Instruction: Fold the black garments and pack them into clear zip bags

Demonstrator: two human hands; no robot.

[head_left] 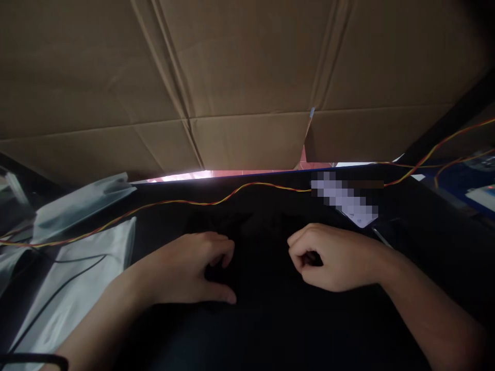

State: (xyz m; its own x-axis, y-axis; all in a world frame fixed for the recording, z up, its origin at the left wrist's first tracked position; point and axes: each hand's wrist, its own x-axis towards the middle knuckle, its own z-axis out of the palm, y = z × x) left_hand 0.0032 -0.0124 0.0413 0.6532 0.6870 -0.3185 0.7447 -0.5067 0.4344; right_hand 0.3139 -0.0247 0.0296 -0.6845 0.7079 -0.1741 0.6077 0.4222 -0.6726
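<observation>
Over the black tabletop, my left hand is open, its thumb apart from the curled fingers and nothing visible between them. To its right, my right hand is closed, thumb and fingertips together in a loop; whatever it may hold is hidden or too small to name. Just behind my right hand lies a pale, partly blurred-out item. A twisted red and yellow wire crosses the table behind both hands, touching neither.
Clear plastic bags and a white packet with a thin black cable lie at the left. A large cardboard sheet stands behind the table. Blue and white items are at the far right.
</observation>
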